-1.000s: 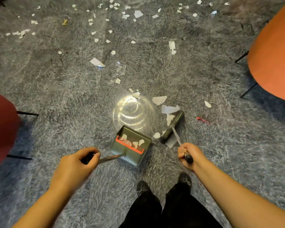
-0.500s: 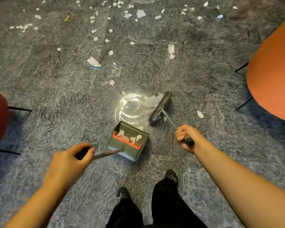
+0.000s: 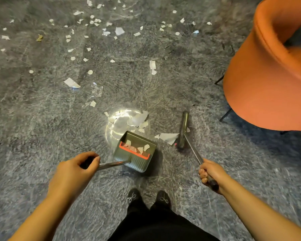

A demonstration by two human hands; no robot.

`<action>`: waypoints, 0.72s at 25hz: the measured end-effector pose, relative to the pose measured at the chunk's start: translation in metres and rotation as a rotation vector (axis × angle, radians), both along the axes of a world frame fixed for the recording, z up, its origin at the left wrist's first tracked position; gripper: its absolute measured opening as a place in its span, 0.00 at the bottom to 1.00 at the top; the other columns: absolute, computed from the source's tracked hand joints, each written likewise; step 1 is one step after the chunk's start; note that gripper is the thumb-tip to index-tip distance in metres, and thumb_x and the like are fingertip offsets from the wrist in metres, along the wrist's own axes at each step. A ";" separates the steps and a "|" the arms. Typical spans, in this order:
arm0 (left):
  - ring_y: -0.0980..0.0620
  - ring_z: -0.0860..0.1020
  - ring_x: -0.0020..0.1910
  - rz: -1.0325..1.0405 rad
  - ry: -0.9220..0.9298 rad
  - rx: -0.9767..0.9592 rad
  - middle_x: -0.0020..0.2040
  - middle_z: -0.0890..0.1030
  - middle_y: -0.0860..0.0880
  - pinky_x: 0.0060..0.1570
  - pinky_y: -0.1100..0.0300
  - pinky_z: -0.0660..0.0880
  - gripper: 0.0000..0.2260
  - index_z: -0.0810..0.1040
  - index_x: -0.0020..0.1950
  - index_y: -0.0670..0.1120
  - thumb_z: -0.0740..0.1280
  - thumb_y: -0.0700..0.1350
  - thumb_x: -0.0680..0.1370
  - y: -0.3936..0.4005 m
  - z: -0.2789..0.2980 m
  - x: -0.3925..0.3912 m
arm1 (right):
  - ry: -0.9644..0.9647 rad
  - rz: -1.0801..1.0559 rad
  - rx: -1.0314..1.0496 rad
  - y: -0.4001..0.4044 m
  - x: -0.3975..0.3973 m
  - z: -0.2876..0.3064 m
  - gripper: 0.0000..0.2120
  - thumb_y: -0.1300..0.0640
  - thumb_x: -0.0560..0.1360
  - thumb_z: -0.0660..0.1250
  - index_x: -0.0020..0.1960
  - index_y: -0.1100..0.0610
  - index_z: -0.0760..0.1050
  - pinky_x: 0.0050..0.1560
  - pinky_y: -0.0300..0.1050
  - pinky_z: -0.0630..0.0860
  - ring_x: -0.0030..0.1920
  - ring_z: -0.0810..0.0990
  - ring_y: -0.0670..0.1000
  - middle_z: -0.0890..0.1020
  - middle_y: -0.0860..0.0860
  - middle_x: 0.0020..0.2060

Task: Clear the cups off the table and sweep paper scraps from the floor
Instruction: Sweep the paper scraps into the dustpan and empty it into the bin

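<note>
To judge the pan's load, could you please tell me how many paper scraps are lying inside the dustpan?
3 visible in the dustpan: one at the left behind the orange comb, one in the middle, one at the right. The comb may hide others.

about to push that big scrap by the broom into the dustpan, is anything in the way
Nothing visible. The big paper scrap lies against the broom head, with only bare floor between it and the dustpan. A few smaller scraps sit at the pan's mouth.
</note>
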State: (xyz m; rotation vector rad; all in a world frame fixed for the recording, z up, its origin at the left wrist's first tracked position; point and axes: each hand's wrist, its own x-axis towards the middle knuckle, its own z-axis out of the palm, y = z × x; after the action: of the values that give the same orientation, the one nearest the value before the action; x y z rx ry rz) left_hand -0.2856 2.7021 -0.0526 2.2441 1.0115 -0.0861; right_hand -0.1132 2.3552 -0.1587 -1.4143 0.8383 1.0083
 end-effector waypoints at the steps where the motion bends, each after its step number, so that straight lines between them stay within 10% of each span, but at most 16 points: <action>1: 0.63 0.79 0.36 -0.022 0.000 -0.002 0.35 0.79 0.71 0.35 0.61 0.75 0.11 0.74 0.39 0.76 0.70 0.58 0.72 -0.001 -0.001 0.012 | -0.009 -0.013 -0.022 -0.005 0.005 -0.001 0.29 0.70 0.79 0.52 0.78 0.56 0.52 0.17 0.34 0.61 0.16 0.63 0.45 0.65 0.54 0.28; 11: 0.60 0.81 0.35 -0.109 -0.027 -0.082 0.36 0.82 0.63 0.38 0.53 0.80 0.08 0.77 0.44 0.73 0.70 0.56 0.73 0.048 -0.010 0.092 | 0.038 0.052 -0.131 0.031 0.062 -0.045 0.14 0.69 0.77 0.51 0.58 0.60 0.67 0.18 0.35 0.60 0.18 0.61 0.46 0.65 0.51 0.21; 18: 0.62 0.80 0.34 -0.103 0.003 -0.064 0.35 0.82 0.62 0.37 0.56 0.78 0.09 0.79 0.44 0.69 0.71 0.52 0.73 0.103 -0.003 0.093 | 0.051 0.174 -0.009 0.136 0.090 -0.056 0.22 0.68 0.78 0.49 0.71 0.57 0.61 0.19 0.34 0.59 0.18 0.62 0.45 0.66 0.50 0.20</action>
State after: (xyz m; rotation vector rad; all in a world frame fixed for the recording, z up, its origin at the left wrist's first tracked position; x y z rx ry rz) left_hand -0.1931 2.8056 -0.0556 2.2378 0.8817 -0.1645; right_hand -0.0234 2.4909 -0.2149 -1.4940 0.7675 1.1785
